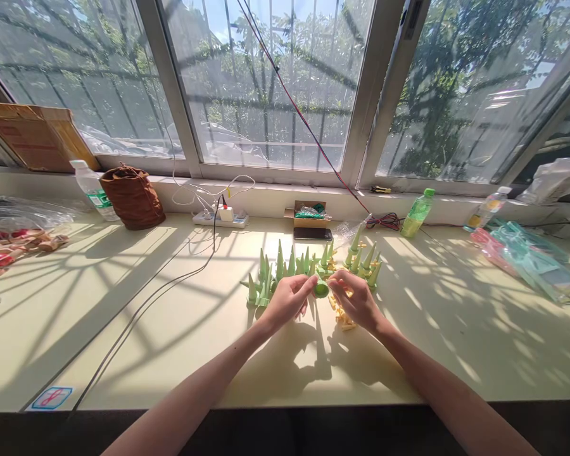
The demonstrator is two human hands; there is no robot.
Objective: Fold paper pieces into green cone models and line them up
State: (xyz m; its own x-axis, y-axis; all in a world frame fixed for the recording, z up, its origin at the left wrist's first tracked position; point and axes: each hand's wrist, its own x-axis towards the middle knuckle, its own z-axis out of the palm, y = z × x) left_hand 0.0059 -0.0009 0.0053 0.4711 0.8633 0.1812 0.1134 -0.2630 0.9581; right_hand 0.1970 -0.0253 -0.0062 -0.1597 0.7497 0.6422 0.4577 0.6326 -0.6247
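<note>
Over the middle of the table, my left hand [292, 296] is closed on a green cone [321, 289], its round hollow end turned toward me. My right hand [354, 297] is beside the cone's right side with fingers pinched together; whatever they hold is too small to make out. Behind my left hand stand several green cones [280, 259], points up. Another cluster of green cones [368, 258] stands behind my right hand. Small yellow-orange pieces [346, 322] lie in a loose pile below and beside my right hand, partly hidden by it.
A small cardboard box [311, 221] and a dark phone [312, 234] lie behind the cones. A power strip [221, 219] trails a black cable across the table [180, 354]. A brown pouch [133, 196] stands left; a green bottle [418, 213] and plastic bags [536, 259] are right.
</note>
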